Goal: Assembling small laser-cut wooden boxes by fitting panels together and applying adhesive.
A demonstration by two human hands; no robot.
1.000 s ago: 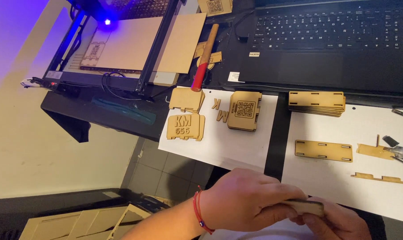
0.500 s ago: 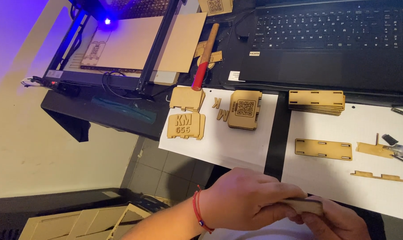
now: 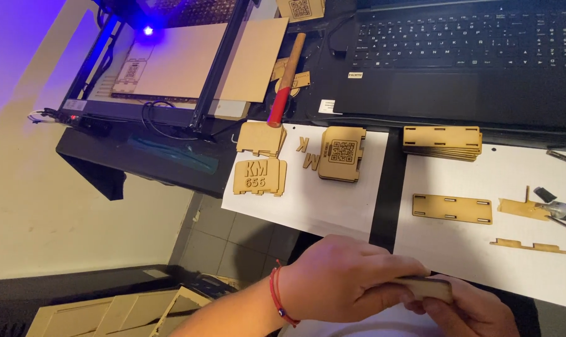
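Almost nothing has changed over the last second: both hands stay at the near edge, closed on the same thin, pale laser-cut wooden piece [image 3: 428,288]. The left hand [image 3: 342,278], with a red cord bracelet [image 3: 275,298] at the wrist, covers the piece from above with fingers curled tight; the right hand [image 3: 467,309] pinches it from beneath. The piece stays level between them, so the work reads as steady pressing or fitting. Beyond, the flat slotted wooden strip [image 3: 451,208] and the stack of wooden plates [image 3: 442,142] lie unmoved on white paper [image 3: 333,200].
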